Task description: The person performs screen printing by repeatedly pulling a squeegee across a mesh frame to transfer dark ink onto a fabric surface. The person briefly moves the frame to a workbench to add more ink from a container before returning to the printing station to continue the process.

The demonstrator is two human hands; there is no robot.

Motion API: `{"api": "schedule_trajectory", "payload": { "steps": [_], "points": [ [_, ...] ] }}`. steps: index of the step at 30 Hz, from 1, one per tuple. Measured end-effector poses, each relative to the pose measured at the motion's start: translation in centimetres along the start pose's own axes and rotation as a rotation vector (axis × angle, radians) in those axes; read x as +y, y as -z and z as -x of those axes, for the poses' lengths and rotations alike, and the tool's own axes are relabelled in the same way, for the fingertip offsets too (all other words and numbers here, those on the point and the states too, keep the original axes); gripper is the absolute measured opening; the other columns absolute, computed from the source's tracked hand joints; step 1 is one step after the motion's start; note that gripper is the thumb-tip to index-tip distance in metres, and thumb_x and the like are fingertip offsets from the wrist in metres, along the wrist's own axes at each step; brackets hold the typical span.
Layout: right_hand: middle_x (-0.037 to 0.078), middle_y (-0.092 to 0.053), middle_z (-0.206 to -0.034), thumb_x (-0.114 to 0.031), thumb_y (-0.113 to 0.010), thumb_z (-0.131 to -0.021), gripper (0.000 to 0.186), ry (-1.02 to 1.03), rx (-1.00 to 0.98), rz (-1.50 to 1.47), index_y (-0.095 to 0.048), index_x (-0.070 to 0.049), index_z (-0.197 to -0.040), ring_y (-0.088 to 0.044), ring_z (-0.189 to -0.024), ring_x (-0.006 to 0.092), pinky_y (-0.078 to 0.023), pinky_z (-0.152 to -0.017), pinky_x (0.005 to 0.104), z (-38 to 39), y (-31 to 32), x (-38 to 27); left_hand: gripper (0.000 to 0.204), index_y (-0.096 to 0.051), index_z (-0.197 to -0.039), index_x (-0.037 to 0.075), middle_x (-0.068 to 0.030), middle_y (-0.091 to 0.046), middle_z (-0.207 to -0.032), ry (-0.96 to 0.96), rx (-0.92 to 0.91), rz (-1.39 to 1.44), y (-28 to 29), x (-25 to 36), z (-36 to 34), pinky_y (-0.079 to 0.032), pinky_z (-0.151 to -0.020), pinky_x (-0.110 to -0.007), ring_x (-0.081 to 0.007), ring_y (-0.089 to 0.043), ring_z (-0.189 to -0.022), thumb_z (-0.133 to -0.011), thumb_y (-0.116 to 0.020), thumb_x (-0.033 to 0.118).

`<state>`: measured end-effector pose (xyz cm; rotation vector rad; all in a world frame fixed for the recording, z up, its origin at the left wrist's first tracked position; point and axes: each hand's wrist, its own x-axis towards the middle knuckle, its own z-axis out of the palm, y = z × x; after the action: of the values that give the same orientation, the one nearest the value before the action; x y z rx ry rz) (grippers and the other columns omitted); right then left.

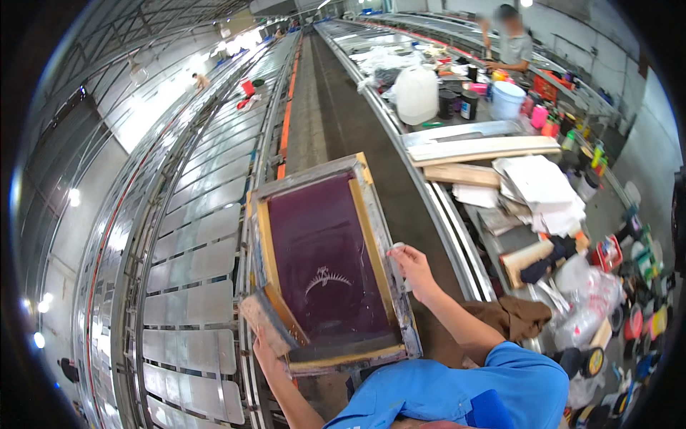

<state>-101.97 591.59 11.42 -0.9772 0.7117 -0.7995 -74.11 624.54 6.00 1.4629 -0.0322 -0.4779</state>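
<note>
A screen printing frame with a dark purple mesh is tilted in front of me, its lower edge close to my body. A pale, spiky curved design shows in the lower half of the mesh. My left hand is closed on a wooden squeegee at the frame's lower left corner; most of its fingers are hidden. At the right side, my right hand grips the frame's edge, its fingers closed round a light grey piece there.
On the left runs a long printing table with rows of flat metal plates. To the right, a cluttered bench carries white sheets, wooden boards, a white jug, a bucket and several ink containers. A person stands beyond it.
</note>
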Motion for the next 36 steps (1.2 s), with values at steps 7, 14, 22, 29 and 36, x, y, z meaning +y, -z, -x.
{"api": "schedule_trajectory", "payload": {
  "steps": [7,14,22,29,36],
  "points": [
    [-0.012,-0.034,-0.065,-0.021,-0.064,-0.100,0.019,0.024,0.046,-0.051,-0.068,-0.003,-0.101,-0.031,-0.057,0.0007,-0.025,-0.054,0.0209,-15.7,-2.0,-3.9,0.052,-0.061,-0.119,-0.004,-0.0078,-0.069,-0.100,0.071,-0.079,0.008,-13.6,7.8,-15.7,-0.058,-0.072,-0.036,-0.0205,-0.069,-0.083,-0.097,-0.067,0.043],
    [-0.012,-0.037,-0.068,-0.023,-0.062,-0.101,0.017,0.048,0.175,-0.076,-0.068,-0.007,-0.099,-0.030,-0.058,-0.0002,-0.024,-0.055,0.0211,-34.8,-2.2,-4.4,0.056,-0.060,-0.118,-0.005,-0.0099,-0.067,-0.105,0.048,-0.163,-0.168,-27.9,9.7,-35.2,-0.056,-0.078,-0.038,-0.0199,-0.067,-0.092,-0.095,-0.068,0.046],
    [-0.013,-0.040,-0.067,-0.026,-0.065,-0.099,0.017,0.106,0.059,-0.089,-0.070,-0.009,-0.098,-0.032,-0.058,0.0000,-0.023,-0.053,0.0215,-62.6,-6.2,-11.1,0.060,-0.060,-0.123,-0.005,-0.0101,-0.068,-0.105,-0.018,-0.064,-0.097,-43.9,14.7,-53.7,-0.056,-0.078,-0.036,-0.0210,-0.068,-0.091,-0.095,-0.068,0.048],
    [-0.010,-0.045,-0.071,-0.021,-0.062,-0.100,0.018,-0.002,0.027,-0.109,-0.068,-0.004,-0.100,-0.034,-0.057,-0.0003,-0.025,-0.053,0.0194,-81.4,-6.8,-9.5,0.054,-0.062,-0.115,-0.005,-0.0084,-0.068,-0.100,0.107,0.035,-0.008,-52.8,12.1,-64.0,-0.057,-0.074,-0.036,-0.0200,-0.069,-0.084,-0.095,-0.069,0.045],
    [-0.008,-0.046,-0.071,-0.018,-0.062,-0.099,0.016,-0.015,0.037,-0.066,-0.066,-0.003,-0.101,-0.037,-0.056,0.0013,-0.027,-0.052,0.0204,-104.0,-9.6,-10.6,0.043,-0.066,-0.102,0.001,-0.0043,-0.066,-0.090,0.097,-0.010,-0.012,-64.6,13.4,-84.3,-0.053,-0.069,-0.032,-0.0138,-0.065,-0.078,-0.093,-0.073,0.042]
  ]
}}
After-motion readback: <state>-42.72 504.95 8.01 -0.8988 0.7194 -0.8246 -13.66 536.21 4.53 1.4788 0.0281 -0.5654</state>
